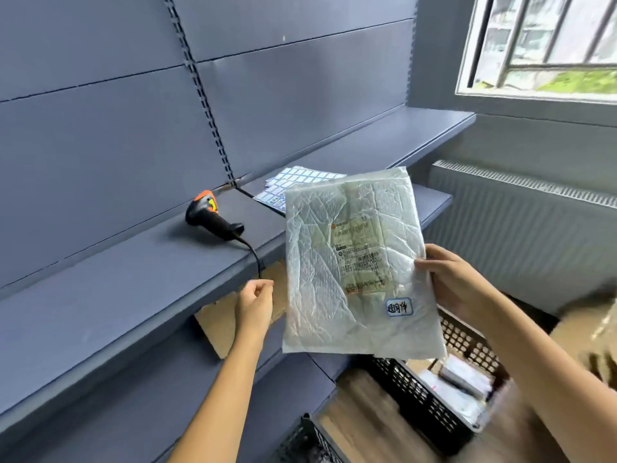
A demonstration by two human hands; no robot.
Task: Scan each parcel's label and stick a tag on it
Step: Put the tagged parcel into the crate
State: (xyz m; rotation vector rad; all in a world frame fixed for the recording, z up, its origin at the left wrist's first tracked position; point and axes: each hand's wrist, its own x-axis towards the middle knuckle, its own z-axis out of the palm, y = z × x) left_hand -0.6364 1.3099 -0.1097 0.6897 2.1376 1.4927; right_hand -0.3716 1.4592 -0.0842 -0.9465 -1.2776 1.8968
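Note:
My right hand [457, 282] grips the right edge of a white crinkled plastic parcel [334, 295] and holds it upright in the air. The parcel faces me with its printed shipping label [359, 253] and, below that, a small blue-edged handwritten tag [399, 307]. My left hand [255, 304] hovers to the left of the parcel, apart from it, fingers curled and holding nothing. A black and orange barcode scanner [210, 217] lies on the blue shelf [133, 282], its cable hanging over the front edge. Sheets of blue-edged blank tags [290, 185] lie on the shelf behind the parcel.
A black perforated crate [430, 406] with several more parcels stands on the wooden floor below my right arm. A second crate's corner [307, 439] shows at the bottom. Cardboard [217, 325] sits under the shelf. A radiator [521, 235] and a window [541, 45] are to the right.

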